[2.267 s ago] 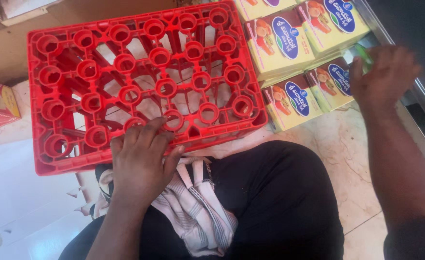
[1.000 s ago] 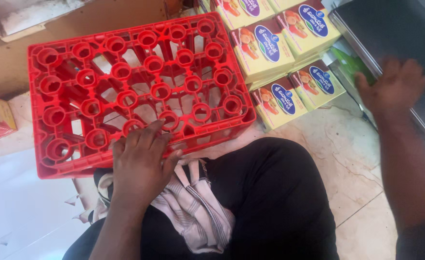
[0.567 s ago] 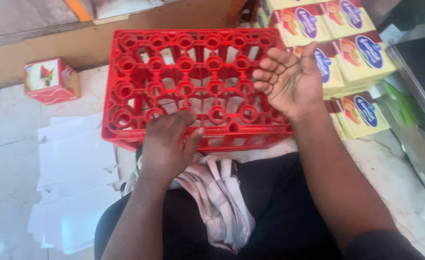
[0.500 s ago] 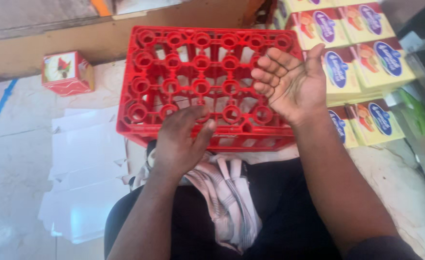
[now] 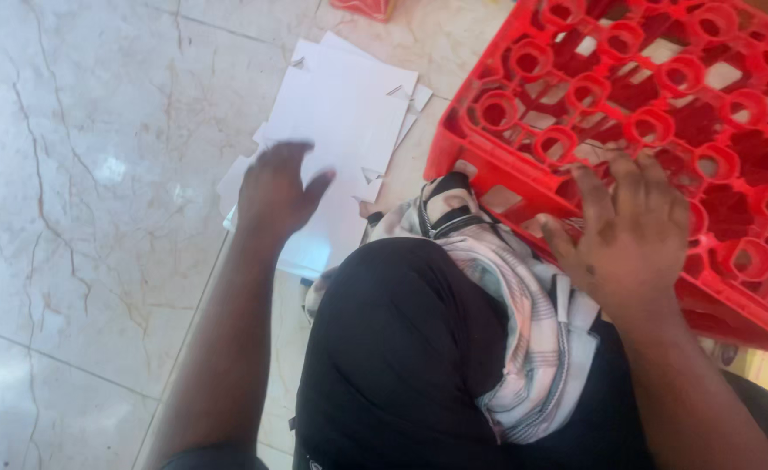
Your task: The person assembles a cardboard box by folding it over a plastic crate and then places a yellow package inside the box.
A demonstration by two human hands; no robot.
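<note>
Marble floor (image 5: 79, 200) is carrying loose white sheets (image 5: 340, 113). Left hand (image 5: 278, 190) is hovering over them, fingers spread, holding nothing. Right hand (image 5: 632, 235) is pressing flat, open, on red crate (image 5: 663, 113) at its near edge. Risk: sheets sliding apart on slick stone, crate tipping off the lap.
</note>
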